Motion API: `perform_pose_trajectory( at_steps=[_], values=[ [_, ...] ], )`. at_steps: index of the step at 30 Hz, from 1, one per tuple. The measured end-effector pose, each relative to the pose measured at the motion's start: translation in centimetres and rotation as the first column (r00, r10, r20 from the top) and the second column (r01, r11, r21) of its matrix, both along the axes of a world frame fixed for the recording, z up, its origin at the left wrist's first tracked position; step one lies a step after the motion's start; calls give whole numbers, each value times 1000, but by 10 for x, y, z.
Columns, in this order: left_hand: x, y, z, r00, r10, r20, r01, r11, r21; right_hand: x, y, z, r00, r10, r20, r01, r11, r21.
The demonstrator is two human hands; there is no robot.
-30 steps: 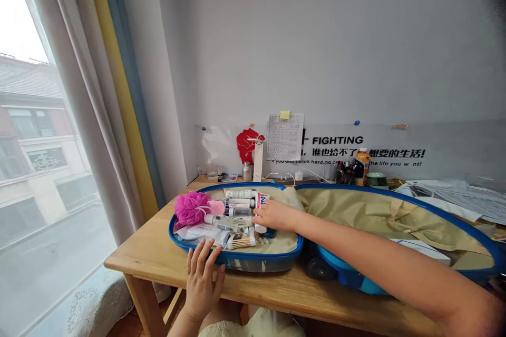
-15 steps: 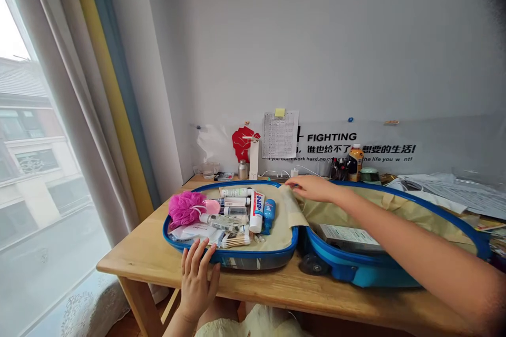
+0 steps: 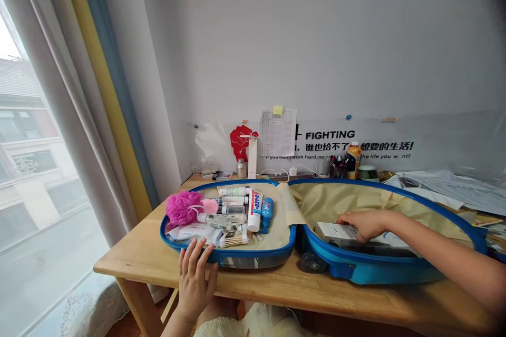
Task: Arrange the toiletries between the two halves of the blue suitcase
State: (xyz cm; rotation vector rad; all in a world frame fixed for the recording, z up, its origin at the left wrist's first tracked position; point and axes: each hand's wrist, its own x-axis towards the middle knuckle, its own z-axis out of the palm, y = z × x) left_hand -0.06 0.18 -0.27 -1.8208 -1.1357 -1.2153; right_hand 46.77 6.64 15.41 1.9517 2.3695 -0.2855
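L hand [image 3: 196, 285] nearest, fingers slightly spread, resting on near rim of case's L half [image 3: 253, 255], atop wood surface [image 3: 130, 260]. R hand [image 3: 369, 225] is inside R half [image 3: 395, 269], fingers bent over box w/ white printed label [image 3: 335, 230]; can't tell if gripping. Box lies by R half's near wall. L half, near to far: cotton swabs [image 3: 232, 240], clear btl [image 3: 221, 221], toothpaste tube [image 3: 255, 211] beside blue btl [image 3: 267, 213], pink puff [image 3: 182, 208] at L end. Behind case: orange btl [image 3: 354, 155]; printed sheet [image 3: 279, 134] on wall [image 3: 336, 47].

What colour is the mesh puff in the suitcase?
The mesh puff is bright pink, clearest in head view.
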Motion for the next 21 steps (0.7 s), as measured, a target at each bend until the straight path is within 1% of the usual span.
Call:
perform_pose_trajectory(
  at_steps=[3, 5, 7, 9, 11, 13, 16, 18, 21],
  values=[
    [0, 0, -1, 1000, 4, 6, -4, 1000, -5, -2, -4, -1, 999, 40, -31, -44, 991, -123],
    [0, 0, -1, 1000, 7, 10, -7, 1000, -10, -5, -8, 2, 998, 48, -42, -54, 990, -132],
    [0, 0, -1, 1000, 5, 12, -5, 1000, -8, -10, -12, 8, 997, 51, -54, -57, 992, -111],
    [0, 0, -1, 1000, 3, 12, -3, 1000, -4, -16, -16, 18, 997, 50, -65, -55, 996, -72],
    [1, 0, 0, 1000, 3, 13, -3, 1000, -4, -21, -18, 31, 997, 49, -56, -50, 999, -12],
    [1, -1, 1, 1000, 5, 12, -5, 1000, -5, -26, -17, 48, 997, 62, -36, -60, 997, 52],
    [2, -1, 3, 1000, 1, 12, -1, 1000, -2, -38, -8, 74, 994, 105, -30, -100, 987, 128],
    [2, -2, 2, 1000, -2, 15, 2, 1000, -6, -56, 0, 88, 989, 140, -43, -130, 974, 187],
    [1, -1, 0, 1000, 4, 27, -4, 1000, -15, -103, 13, 97, 973, 217, -72, -186, 934, 306]
  ],
)
